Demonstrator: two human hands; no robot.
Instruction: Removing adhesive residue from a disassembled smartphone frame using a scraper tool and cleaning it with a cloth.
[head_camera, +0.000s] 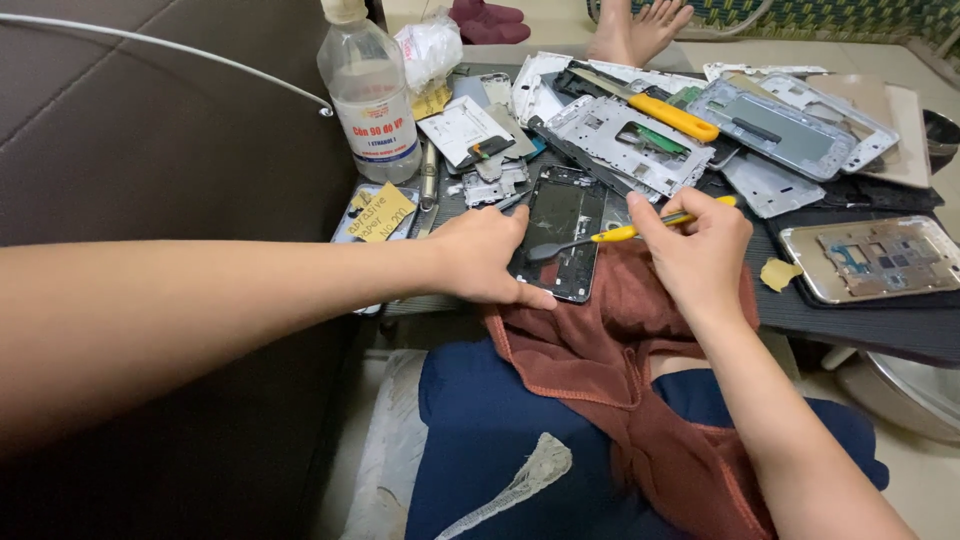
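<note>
Rust-brown cloth (620, 350) over the lap cushions the near end of the opened phone (563, 235), which sits at the dark table's (860, 315) edge. Left hand (485, 255) lies flat, fingers pressing down its left side. Right hand (700, 240) pinches a yellow-handled spudger (610, 236), tip inside the frame. Probably best to keep that tip shallow and pry slowly. Spare frames (640, 140) and a clear bottle (372, 95) sit behind.

the opened phone (562, 232) lies at the table's (860, 320) near edge, on a cloth (610, 340) draped over the lap. the left hand (485, 255) rests at its left side, the right hand (700, 245) to its right. a bottle (372, 95) stands behind-left; phone frames (625, 140) pile behind.
</note>
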